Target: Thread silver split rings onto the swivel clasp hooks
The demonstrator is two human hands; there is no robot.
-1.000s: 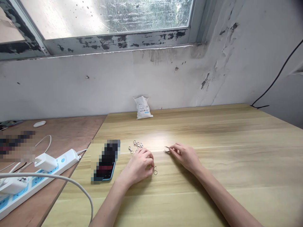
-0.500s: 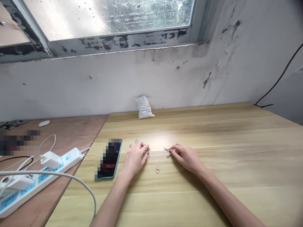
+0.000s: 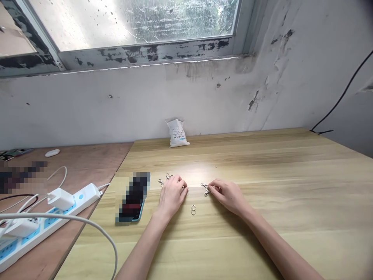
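My left hand rests curled over a small cluster of metal swivel clasps on the light wooden table. Its fingertips reach toward the cluster's right end, and I cannot tell whether they hold anything. My right hand pinches a small metal swivel clasp at its fingertips. Two metal split rings lie on the wood between my hands, just below them. Part of the cluster is hidden under my left hand.
A phone, largely pixelated, lies left of my left hand. Beyond the table's left edge, a white-and-blue power strip with plugged-in chargers and cables sits on a plywood surface. A small white packet stands against the wall.
My left hand has moved from near the rings up and over the clasp cluster. My right hand stays at its clasp, with little movement.
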